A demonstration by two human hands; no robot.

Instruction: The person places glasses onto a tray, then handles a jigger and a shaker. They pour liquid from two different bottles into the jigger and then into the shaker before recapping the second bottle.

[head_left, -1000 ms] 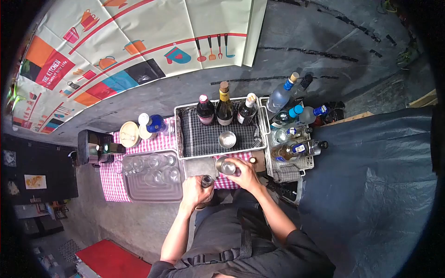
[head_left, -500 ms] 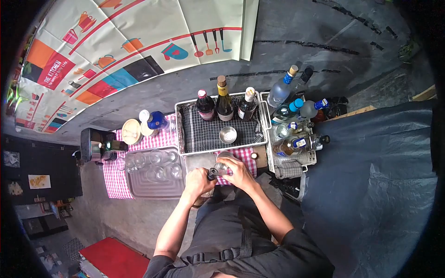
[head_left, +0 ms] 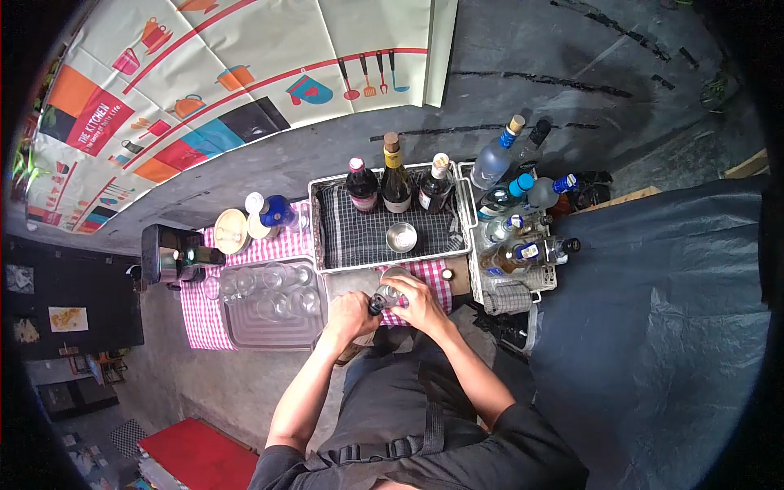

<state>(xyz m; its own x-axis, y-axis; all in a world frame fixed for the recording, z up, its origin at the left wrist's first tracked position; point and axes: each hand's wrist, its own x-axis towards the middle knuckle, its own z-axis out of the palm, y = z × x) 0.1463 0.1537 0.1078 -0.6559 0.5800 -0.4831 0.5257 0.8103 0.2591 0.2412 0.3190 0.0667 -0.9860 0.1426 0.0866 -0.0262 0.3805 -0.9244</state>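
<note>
Near my body, in the middle of the view, both hands work close together. My left hand [head_left: 351, 316] is closed around a dark object that looks like a bottle neck [head_left: 376, 305], with its dark end turned toward my right hand. Most of this object is hidden by the fingers. My right hand [head_left: 420, 303] curls its fingers round a small clear glass [head_left: 387, 293] right beside the dark end. Behind those fingers, the rim of another clear vessel [head_left: 395, 272] shows over the checked cloth [head_left: 429, 273]. A small stopper [head_left: 447, 274] stands to the right.
A white basket [head_left: 320, 270] ahead holds several bottles and a metal bowl [head_left: 401, 238]. More bottles stand in the right-hand basket [head_left: 536, 296]. Several clear glasses sit on a ribbed tray [head_left: 273, 336] at left, near a blue bottle [head_left: 280, 212] and a black container [head_left: 161, 253].
</note>
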